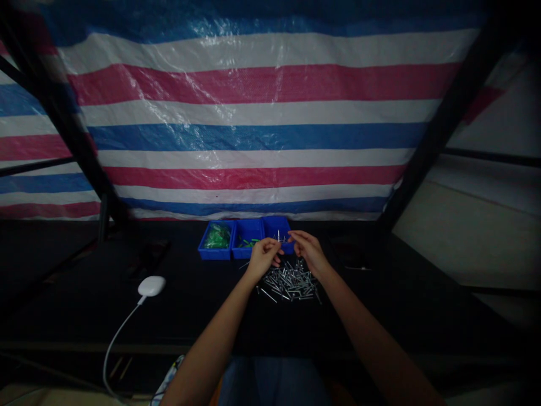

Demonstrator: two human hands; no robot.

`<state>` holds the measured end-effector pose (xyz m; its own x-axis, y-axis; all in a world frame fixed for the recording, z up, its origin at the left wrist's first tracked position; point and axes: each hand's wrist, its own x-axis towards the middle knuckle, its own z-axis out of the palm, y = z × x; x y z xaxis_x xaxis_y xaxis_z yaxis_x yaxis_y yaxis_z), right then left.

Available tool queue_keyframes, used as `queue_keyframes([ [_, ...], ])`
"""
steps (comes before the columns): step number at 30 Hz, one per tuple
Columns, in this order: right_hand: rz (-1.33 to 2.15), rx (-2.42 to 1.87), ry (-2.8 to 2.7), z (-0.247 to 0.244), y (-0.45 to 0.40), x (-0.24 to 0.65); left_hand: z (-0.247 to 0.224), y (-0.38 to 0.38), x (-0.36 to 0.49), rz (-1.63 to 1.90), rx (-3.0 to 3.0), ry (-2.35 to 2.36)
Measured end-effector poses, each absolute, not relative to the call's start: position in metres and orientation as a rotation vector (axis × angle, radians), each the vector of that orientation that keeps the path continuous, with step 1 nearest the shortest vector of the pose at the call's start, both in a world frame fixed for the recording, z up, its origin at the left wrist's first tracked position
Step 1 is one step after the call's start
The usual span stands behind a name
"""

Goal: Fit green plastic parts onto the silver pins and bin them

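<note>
A loose pile of metal screws (291, 282) lies on the black table in front of me. My left hand (262, 259) is over the pile's far left edge, its fingers curled together; anything between them is too small to make out. Facing it, my right hand (309, 251) is bent at the fingers beside the right blue bin (275, 222), and what its fingertips pinch, if anything, cannot be told. Several screws show inside that bin. Small green pieces (246, 243) lie in the middle blue bin (248, 227), partly hidden by my left hand.
The left blue bin (203, 252) holds a clear bag of green pieces (217, 236). A white rounded device (151, 285) with a white cable (113, 341) sits on the table (190, 316) at left. Behind hangs a striped plastic sheet (253, 138) between dark frame posts (439, 115).
</note>
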<state>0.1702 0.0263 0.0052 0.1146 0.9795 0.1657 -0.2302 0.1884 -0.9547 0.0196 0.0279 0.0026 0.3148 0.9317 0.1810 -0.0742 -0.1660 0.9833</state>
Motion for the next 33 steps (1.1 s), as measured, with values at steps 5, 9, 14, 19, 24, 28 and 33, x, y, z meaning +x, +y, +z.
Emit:
queue_keyframes([
  [5, 1.092, -0.925, -1.048, 0.005, 0.027, 0.172, 0.003, 0.028, 0.020, 1.095, 1.443, 0.856],
  [9, 1.100, -0.947, -1.068, 0.006, 0.025, 0.171, 0.003, 0.028, 0.020, 1.093, 1.454, 0.854],
  [14, 1.122, -0.923, -1.147, 0.008, 0.022, 0.168, 0.001, 0.026, 0.021, 1.046, 1.546, 0.861],
  [19, 1.155, -0.909, -1.180, 0.008, 0.022, 0.167, 0.001, 0.022, 0.021, 1.042, 1.692, 0.891],
  [24, 1.182, -0.889, -1.218, 0.010, 0.019, 0.166, 0.002, 0.021, 0.019, 1.099, 1.754, 0.911],
  [28, 1.197, -0.863, -1.233, 0.011, 0.018, 0.165, 0.005, 0.022, 0.017, 1.196, 1.773, 0.946],
  [33, 1.203, -0.894, -1.241, 0.012, 0.016, 0.164, 0.010, 0.023, 0.014, 1.348, 1.756, 1.022],
])
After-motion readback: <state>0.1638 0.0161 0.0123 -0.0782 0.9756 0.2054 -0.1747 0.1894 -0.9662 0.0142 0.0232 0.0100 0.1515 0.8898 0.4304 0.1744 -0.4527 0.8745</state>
